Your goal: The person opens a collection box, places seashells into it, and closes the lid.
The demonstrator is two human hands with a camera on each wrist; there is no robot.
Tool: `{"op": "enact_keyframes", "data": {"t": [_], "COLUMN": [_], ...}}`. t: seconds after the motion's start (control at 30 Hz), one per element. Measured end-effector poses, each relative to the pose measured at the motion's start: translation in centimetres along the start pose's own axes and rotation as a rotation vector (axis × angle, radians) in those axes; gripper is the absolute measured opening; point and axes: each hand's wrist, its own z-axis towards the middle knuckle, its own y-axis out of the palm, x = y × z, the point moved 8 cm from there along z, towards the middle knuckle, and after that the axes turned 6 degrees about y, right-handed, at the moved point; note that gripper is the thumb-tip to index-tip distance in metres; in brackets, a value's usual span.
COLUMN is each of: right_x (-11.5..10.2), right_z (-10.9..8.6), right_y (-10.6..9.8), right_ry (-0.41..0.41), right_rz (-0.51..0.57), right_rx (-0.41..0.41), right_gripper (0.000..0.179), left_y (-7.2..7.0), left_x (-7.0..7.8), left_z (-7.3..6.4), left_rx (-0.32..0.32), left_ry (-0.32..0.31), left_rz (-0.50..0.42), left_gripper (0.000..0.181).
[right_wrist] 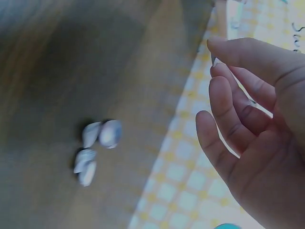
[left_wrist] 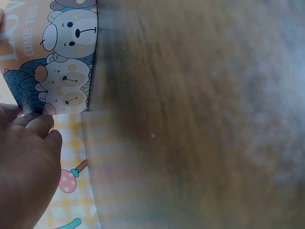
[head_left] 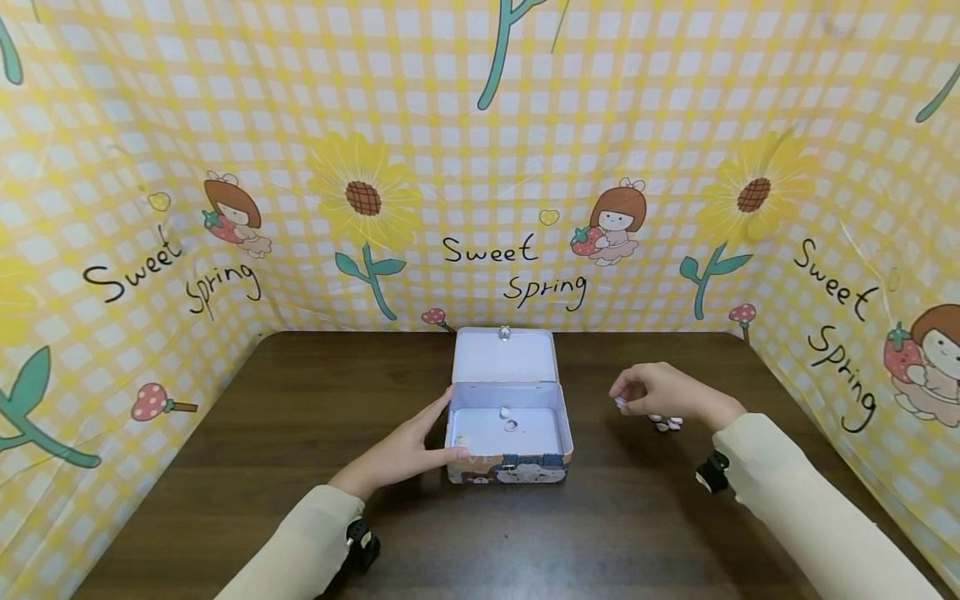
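Observation:
A small tin box (head_left: pixel 508 473) with cartoon bears on its side stands on the table, its lid (head_left: pixel 504 357) raised at the back. My left hand (head_left: pixel 405 450) holds its left side, thumb over the front rim and fingers along the left wall. Inside lie a few small shells (head_left: pixel 511 425). To the right of the box, above the table, my right hand (head_left: pixel 670 390) pinches a small pale shell (head_left: pixel 621 402) between thumb and forefinger. Beneath that hand lies a little cluster of whitish-purple shells (right_wrist: pixel 110 133), partly covered by the hand in the head view.
The dark wooden table (head_left: pixel 300 400) carries the box and shells. A yellow checked cloth (head_left: pixel 480 167) with flowers and lettering rises behind it and along both sides. Each wrist wears a black camera (head_left: pixel 712 472).

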Motion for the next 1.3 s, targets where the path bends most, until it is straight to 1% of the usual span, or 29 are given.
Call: {"op": "enact_keyframes", "data": {"t": [0.23,0.43,0.53,0.77,0.9,1.03,1.3], "right_x": [-2.7,-5.1,-6.0,-8.9,-10.2,-11.3,-13.0], "right_z": [0.4,1.2,1.9,3.5,4.5,5.3,6.5], "right_y": [-0.9,-0.7,-0.4,0.3,0.9,1.7,3.4], "right_ry": [-0.055,-0.118,-0.13,-0.183,-0.194,-0.209,-0.248], "right_rz": [-0.034,-0.031,-0.03,-0.01,-0.018,-0.012,-0.004], "right_rx": [0.018,0.009,0.009,-0.005,-0.012,-0.035,-0.073], "right_gripper": [0.015,0.015,0.015,0.016,0.017,0.017,0.017], "left_y": [0.0,0.0,0.0,0.0,-0.1,-0.1,0.0], "left_x": [0.0,0.1,0.1,0.1,0.2,0.2,0.1], "left_z": [0.0,0.0,0.0,0.0,0.0,0.0,0.0], "left_rx": [-0.001,0.004,0.003,-0.003,-0.001,-0.002,0.003], "left_ry": [0.004,0.003,0.004,0.005,0.004,0.005,0.003], "left_rz": [0.005,0.003,0.001,-0.01,-0.016,-0.011,-0.035], "left_gripper": [0.103,0.103,0.104,0.104,0.103,0.104,0.104]}}
